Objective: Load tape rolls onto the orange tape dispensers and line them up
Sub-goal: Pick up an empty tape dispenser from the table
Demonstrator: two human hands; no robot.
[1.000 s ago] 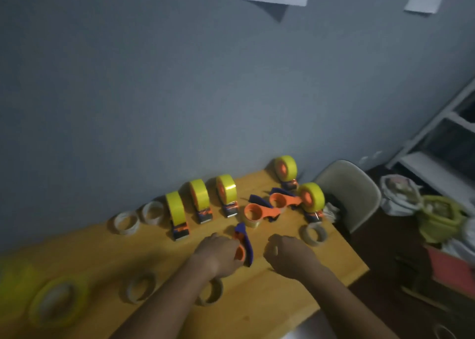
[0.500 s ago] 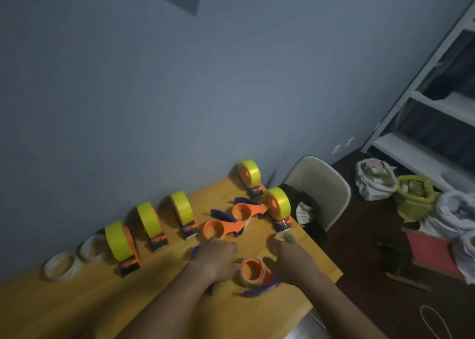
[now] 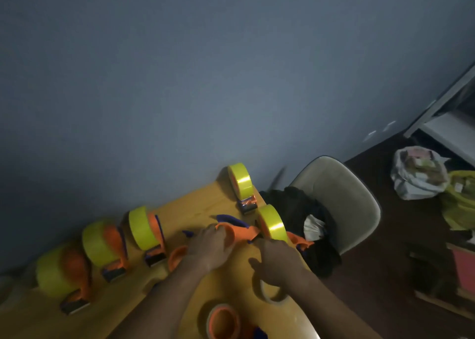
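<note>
Both hands have left the near dispenser (image 3: pixel 223 320); my left hand (image 3: pixel 210 246) grips an empty dispenser (image 3: pixel 235 232); right hand (image 3: pixel 279 260) curled, grip unclear; next, a roll (image 3: pixel 270 291).

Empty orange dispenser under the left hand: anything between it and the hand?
No. The left hand already rests on the empty orange dispenser, fingers over its hub ring. Nothing visible lies between them.

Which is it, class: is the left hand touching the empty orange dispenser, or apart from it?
Touching. The head view shows the left hand with fingers curled over the dispenser hub's rim.
</note>
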